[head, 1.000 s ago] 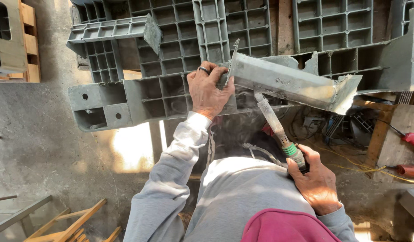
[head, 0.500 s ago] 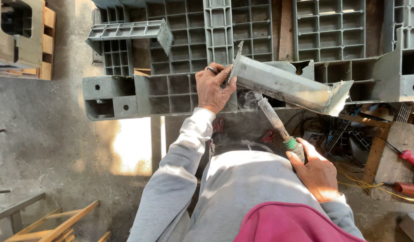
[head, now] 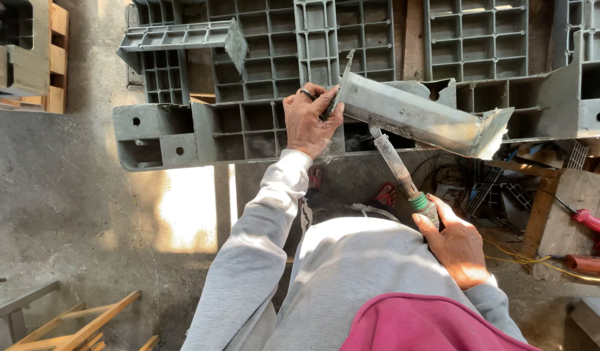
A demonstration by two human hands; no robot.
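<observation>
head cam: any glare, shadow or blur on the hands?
Head view: hard sunlight from the right; glare on the angled metal piece end and a bright floor patch. Left hand and right hand sharp, sunlit. Tool crisp. Edges slightly bowed.

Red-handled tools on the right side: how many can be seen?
2: one red tool at the right edge, and another red tool just below it. Both are cut off by the frame; the clutter may hide more.
</observation>
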